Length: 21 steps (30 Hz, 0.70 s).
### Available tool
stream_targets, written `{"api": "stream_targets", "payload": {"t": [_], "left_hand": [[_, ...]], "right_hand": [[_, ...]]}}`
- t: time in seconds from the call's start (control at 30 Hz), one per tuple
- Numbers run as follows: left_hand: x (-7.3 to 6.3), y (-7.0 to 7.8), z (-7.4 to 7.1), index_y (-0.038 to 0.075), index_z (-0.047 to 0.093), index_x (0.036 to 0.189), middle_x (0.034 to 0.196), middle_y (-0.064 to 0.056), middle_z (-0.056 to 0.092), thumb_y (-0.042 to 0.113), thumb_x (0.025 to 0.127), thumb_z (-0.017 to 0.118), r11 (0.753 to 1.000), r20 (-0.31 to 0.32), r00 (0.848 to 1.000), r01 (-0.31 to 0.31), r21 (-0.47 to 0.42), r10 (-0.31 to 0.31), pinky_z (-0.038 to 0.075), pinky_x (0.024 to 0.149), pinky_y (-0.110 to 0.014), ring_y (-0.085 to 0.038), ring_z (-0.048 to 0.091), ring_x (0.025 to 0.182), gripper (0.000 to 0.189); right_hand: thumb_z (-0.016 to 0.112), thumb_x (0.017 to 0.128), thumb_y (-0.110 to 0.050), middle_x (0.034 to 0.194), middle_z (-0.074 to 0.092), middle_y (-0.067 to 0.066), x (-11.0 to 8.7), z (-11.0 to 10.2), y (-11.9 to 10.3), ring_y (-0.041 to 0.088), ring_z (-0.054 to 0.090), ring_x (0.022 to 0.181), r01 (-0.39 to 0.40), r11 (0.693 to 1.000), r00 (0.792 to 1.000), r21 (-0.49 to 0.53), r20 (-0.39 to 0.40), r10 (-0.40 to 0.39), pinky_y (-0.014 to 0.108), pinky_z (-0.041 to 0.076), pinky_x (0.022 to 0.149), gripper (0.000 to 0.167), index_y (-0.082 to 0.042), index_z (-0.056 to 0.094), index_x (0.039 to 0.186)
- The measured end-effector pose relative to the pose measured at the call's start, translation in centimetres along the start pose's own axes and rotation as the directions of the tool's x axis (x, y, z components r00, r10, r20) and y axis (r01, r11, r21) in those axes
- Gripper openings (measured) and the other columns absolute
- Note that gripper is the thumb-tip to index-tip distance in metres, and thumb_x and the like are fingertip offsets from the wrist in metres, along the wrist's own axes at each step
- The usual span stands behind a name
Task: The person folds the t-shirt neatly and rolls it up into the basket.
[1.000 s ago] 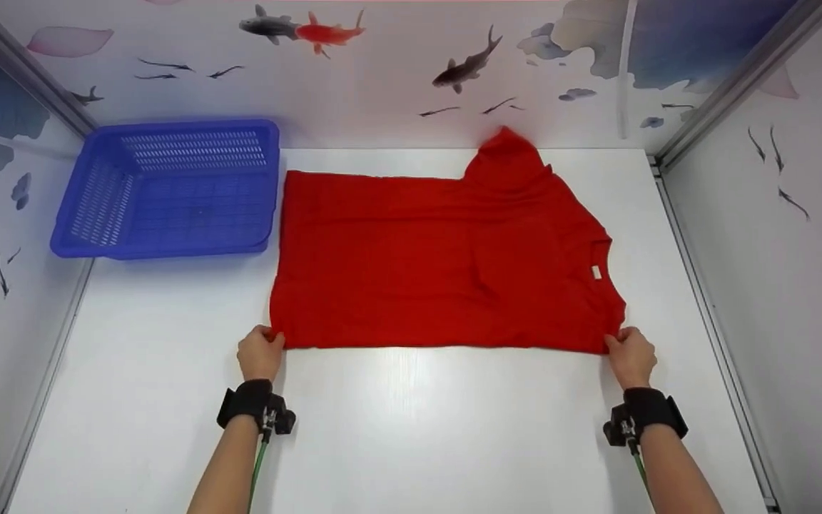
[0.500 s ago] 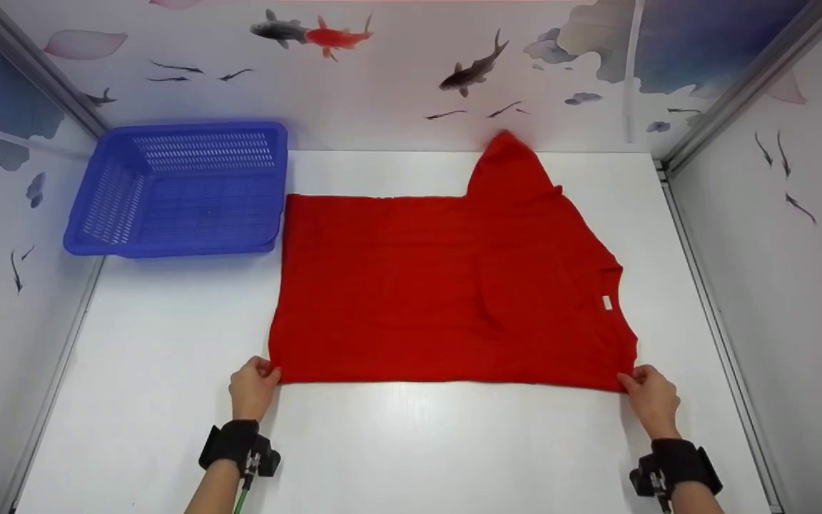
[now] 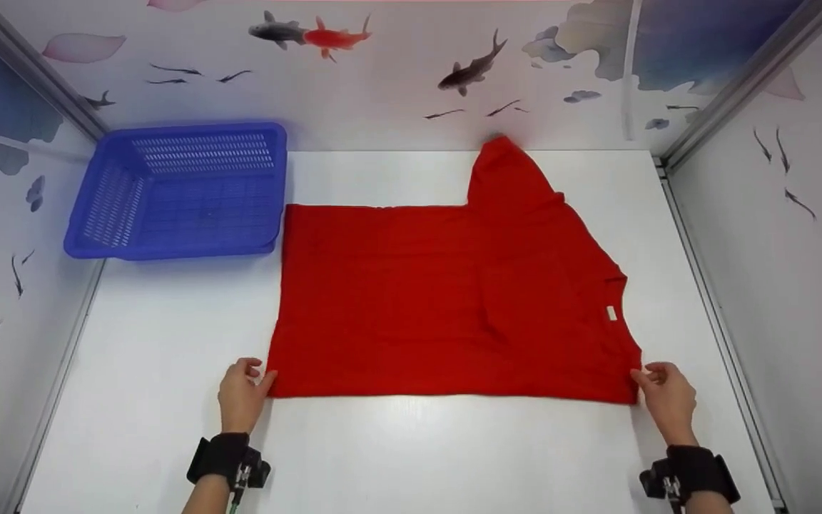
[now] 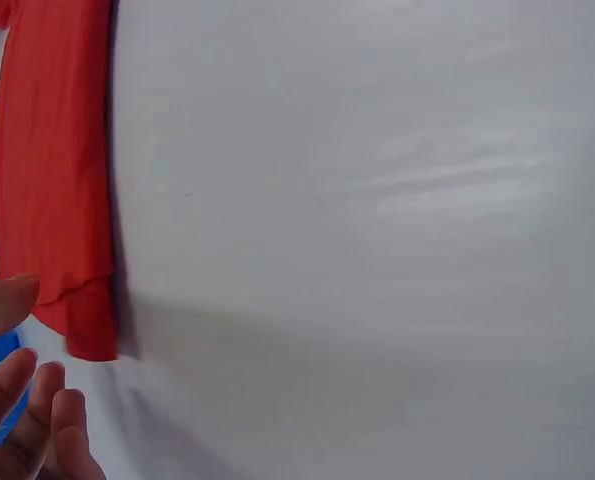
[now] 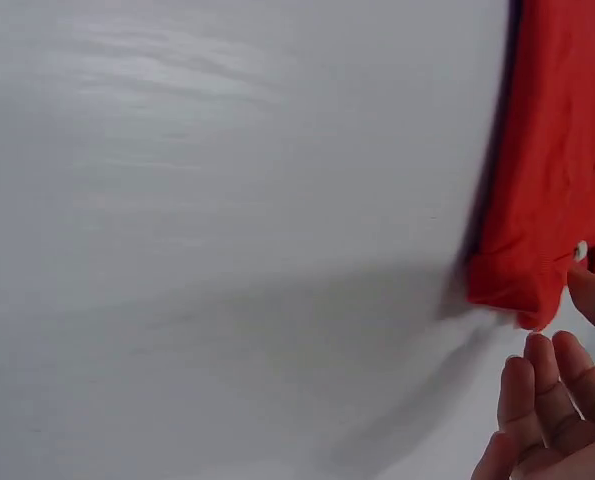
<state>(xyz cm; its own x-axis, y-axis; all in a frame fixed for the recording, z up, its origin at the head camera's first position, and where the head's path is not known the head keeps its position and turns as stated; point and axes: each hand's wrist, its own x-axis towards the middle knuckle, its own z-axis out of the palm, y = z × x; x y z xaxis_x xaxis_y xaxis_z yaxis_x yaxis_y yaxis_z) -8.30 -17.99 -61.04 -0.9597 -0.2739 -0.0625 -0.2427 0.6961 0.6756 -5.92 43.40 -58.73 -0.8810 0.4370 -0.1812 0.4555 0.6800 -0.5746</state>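
Observation:
A red T-shirt [image 3: 411,307] lies flat on the white table, folded lengthwise, its neckline with a white label to the right. One sleeve sticks out toward the back wall. My left hand [image 3: 242,396] is at the near left corner of the hem, thumb right at the cloth and fingers spread apart from it. At the near right corner, by the neckline, my right hand [image 3: 668,400] has its thumb at the fabric's edge. Both wrist views show a gap between thumb and fingers, with the shirt's folded corner [image 4: 92,320] and the opposite corner [image 5: 502,285] beyond the fingertips.
A blue plastic basket [image 3: 204,214] with perforated sides stands at the back left, close to the shirt's hem. Printed panels enclose the white table [image 3: 411,457] at the back and on both sides. Each wrist wears a black strap with a camera.
Both hands have drawn the shirt toward the front edge, away from the back wall. Their fingers have since parted from its corners, and the hands have shifted slightly outward.

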Motion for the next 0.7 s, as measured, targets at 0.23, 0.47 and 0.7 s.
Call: {"api": "stream_targets", "payload": {"t": [0.23, 0.47, 0.7], "left_hand": [[3.8, 2.1, 0.4, -0.011, 0.062, 0.1, 0.085, -0.023, 0.058, 0.001, 0.087, 0.07, 0.995, -0.027, 0.995, -0.094, -0.031, 0.093, 0.048, 0.071, -0.044, -0.037, 0.057, 0.077, 0.019], [10.0, 6.0, 2.0, -0.011, 0.063, 0.108, 0.099, -0.028, 0.06, 0.002, 0.09, 0.067, 0.98, 0.086, 0.976, -0.196, -0.048, 0.199, 0.047, 0.085, -0.05, -0.042, 0.058, 0.094, 0.023], [15.4, 9.4, 2.9, -0.011, 0.061, 0.118, 0.115, -0.03, 0.06, 0.005, 0.092, 0.065, 0.974, 0.145, 0.964, -0.226, 0.019, 0.221, 0.043, 0.097, -0.05, -0.044, 0.056, 0.111, 0.031]], "right_hand": [[0.064, 0.093, -0.008, 0.096, 0.062, 0.03, 2.9, 0.1, -4.1, 0.041, 0.057, 0.09, 0.091, 0.995, 0.994, 0.03, -0.061, -0.089, 0.019, 0.039, 0.063, 0.026, 0.014, 0.061, 0.105], [0.061, 0.094, -0.006, 0.101, 0.058, 0.033, 7.5, 1.6, -8.9, 0.043, 0.055, 0.095, 0.166, 0.985, 0.986, 0.036, -0.013, -0.166, 0.039, 0.042, 0.078, 0.028, 0.016, 0.061, 0.112], [0.057, 0.098, -0.009, 0.114, 0.057, 0.034, 11.4, 2.4, -12.7, 0.043, 0.053, 0.107, 0.124, 0.991, 0.988, 0.057, 0.085, -0.128, 0.043, 0.042, 0.087, 0.038, 0.015, 0.054, 0.127]]}}
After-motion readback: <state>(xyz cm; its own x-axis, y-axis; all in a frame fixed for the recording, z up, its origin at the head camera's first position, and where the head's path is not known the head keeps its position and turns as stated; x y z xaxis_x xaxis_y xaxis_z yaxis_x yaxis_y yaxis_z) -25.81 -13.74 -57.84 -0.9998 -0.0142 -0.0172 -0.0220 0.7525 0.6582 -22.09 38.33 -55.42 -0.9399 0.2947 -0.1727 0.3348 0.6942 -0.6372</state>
